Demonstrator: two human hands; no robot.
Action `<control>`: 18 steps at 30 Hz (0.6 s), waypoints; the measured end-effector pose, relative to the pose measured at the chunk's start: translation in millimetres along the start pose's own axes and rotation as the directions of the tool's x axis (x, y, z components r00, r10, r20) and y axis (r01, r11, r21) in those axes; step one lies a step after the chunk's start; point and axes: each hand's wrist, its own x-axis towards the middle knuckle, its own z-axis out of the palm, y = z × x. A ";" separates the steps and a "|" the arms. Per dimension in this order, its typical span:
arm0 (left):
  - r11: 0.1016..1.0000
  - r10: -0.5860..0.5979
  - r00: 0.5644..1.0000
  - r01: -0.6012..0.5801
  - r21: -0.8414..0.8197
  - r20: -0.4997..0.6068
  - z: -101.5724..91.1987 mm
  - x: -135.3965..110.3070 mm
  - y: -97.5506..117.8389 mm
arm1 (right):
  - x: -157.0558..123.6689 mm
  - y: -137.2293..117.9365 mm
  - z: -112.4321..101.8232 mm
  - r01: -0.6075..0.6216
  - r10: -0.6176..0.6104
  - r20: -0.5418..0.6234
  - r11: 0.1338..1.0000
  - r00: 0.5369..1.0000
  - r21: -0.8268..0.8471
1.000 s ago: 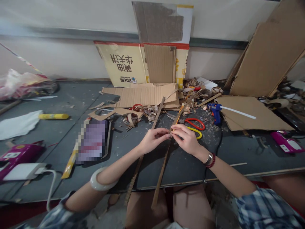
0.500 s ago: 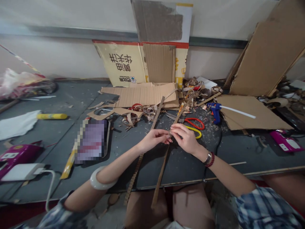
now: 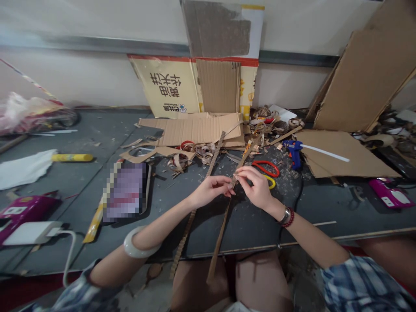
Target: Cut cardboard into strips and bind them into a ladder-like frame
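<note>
The right hand (image 3: 256, 188) pinches a thin cardboard strip (image 3: 220, 234) above the dark surface (image 3: 247, 229). The left hand (image 3: 209, 190) curls close by, but I can't tell if it pinches too. The strip is light and bends easily, so hold it near the pinch.

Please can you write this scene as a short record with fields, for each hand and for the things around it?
left hand: left hand, fingertips at the narrow corrugated cardboard strip; a second strip runs beneath the hand
right hand: right hand pinches the narrow corrugated cardboard strip
nearby: red-handled scissors; blue hot glue gun; cardboard shavings
rest: cardboard sheet; yellow printed carton panel against the wall; magenta box; white power adapter
</note>
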 end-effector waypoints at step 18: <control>1.000 0.016 1.000 -0.016 0.012 -0.021 0.1 -0.5 1.1 | 1.2 1.3 -1.6 -0.011 0.011 -0.013 1.000 1.000 -0.007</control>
